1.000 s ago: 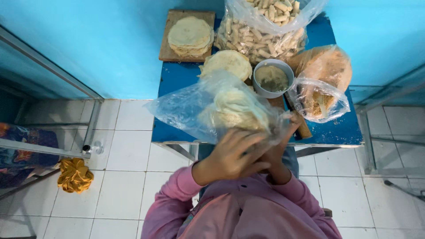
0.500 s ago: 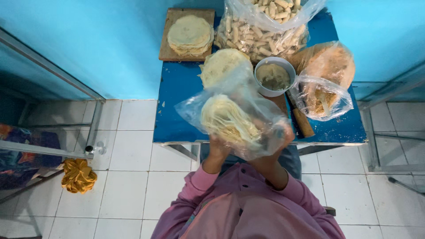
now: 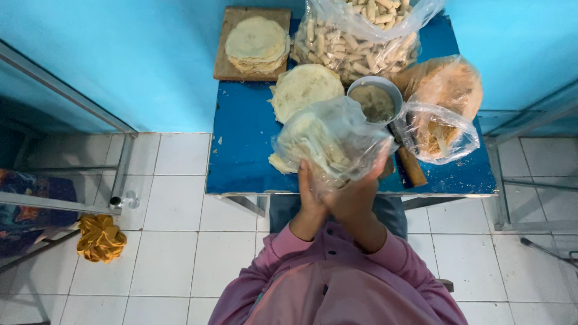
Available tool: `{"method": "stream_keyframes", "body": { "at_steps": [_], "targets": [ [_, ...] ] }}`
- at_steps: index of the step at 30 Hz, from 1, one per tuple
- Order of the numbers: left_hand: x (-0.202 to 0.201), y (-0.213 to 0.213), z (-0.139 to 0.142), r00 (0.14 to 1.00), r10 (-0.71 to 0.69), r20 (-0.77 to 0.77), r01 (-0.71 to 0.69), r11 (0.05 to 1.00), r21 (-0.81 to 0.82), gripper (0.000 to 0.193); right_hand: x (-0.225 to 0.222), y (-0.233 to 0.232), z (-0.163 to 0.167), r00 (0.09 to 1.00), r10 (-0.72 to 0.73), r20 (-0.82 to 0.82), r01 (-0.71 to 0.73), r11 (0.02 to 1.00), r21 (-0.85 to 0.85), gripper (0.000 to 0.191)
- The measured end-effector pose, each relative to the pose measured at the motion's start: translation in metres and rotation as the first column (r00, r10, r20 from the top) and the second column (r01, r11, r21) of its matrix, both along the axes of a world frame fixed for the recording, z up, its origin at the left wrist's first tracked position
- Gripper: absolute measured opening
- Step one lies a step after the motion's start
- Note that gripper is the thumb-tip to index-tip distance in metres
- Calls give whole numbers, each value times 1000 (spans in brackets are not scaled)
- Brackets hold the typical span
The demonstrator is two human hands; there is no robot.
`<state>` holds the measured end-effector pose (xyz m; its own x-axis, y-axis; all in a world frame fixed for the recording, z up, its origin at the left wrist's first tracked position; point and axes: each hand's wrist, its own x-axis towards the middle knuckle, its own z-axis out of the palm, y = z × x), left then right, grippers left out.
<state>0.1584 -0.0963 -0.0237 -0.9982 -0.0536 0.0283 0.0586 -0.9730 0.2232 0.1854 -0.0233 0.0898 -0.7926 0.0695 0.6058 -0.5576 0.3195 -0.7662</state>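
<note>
Single view only: head-worn camera, looking almost straight down from above person's chest. Blue table [image 3: 241, 150] fills upper centre, its far edge at 12 o'clock against blue wall, near edge just above both hands [image 3: 334, 195] at frame centre. Pink sleeves [image 3: 337, 283] crowd 6 o'clock, very close to lens. White tiled floor [image 3: 168, 241] spreads toward 7 and 5 o'clock, farther below. No second view, so no shared area.

At the top of your view, the blue table [image 3: 241, 150] carries a wooden board [image 3: 224, 63] stacked with flat rounds, a clear bag of pale sticks [image 3: 355, 45] and a metal bowl [image 3: 374, 99]. At lower left, a yellow cloth [image 3: 100, 237] lies on the white tiled floor [image 3: 174, 241].
</note>
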Motion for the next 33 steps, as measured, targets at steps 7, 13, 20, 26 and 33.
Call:
{"method": "stream_keyframes", "body": {
  "at_steps": [7, 13, 20, 26, 33],
  "targets": [
    [-2, -27, 26, 994, -73, -78, 88, 972, 216, 65, 20, 52, 26, 949, 293, -116, -209, 861, 465, 98],
    [1, -34, 60, 997, -72, 32, 62, 967, 246, 68, 37, 61, -1, 955, 259, -148, -179, 895, 408, 43],
    [10, -34, 65, 997, -3, 81, -6, 995, 104, 72, 18, 70, -2, 795, 480, -371, -65, 676, 734, 36],
    [15, -40, 53, 999, -24, 40, 20, 997, 78, 69, 6, 54, 13, 839, 386, -382, 45, 651, 757, 41],
    [20, -35, 7, 991, -129, 37, 121, 978, 172, 53, 3, 43, 11, 832, 452, -323, 39, 532, 846, 45]
  ]
}}
